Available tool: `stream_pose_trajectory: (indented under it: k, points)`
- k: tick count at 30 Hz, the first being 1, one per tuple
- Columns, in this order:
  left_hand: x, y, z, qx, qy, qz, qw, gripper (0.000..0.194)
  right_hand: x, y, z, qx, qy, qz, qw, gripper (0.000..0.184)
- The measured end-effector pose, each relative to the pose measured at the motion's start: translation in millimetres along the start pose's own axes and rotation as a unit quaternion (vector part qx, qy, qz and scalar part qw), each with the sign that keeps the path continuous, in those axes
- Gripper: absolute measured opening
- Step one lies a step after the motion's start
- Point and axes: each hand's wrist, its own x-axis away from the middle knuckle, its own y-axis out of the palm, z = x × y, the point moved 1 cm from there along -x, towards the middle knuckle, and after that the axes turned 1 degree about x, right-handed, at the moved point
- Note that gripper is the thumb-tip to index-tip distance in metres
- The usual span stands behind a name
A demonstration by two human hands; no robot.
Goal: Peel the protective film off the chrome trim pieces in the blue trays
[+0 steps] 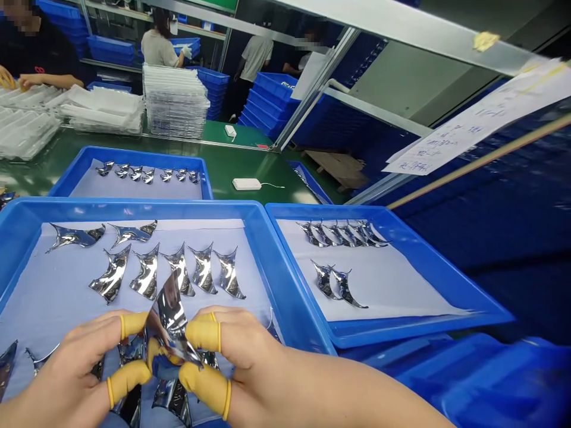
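Both my hands hold one shiny chrome curved part (172, 315) over the near blue tray (267, 261). My left hand (84, 368) pinches its left side, fingers closed, with yellow finger cots on the tips. My right hand (241, 356) grips its right side, also with yellow cots. Several more chrome parts (147, 273) lie in rows on the pale liner of this tray, some under my hands.
A second blue tray (423, 267) at right holds several chrome parts (343, 235). A third tray (134, 156) sits behind. A white device (247, 184) lies on the green table. Clear tray stacks (175, 101) and other people stand at the back.
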Motion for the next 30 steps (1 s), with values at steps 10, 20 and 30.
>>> stream_pose_trajectory:
  k: [10,20,30]
  points:
    - [-2.9,-0.7,-5.6,-0.049,0.02,0.032,0.998,0.023,-0.3,4.3,2.8,0.008,0.01,-0.022,1.0,0.011]
    - [-2.3,-1.4,-5.0,-0.041,0.014,0.016,0.999,0.024,1.5,9.4,6.6,0.009,-0.007,0.002,1.0,0.012]
    - [2.3,3.9,4.8,0.057,-0.002,-0.019,0.998,0.021,-2.8,5.5,7.1,-0.253,0.199,0.041,0.946,0.008]
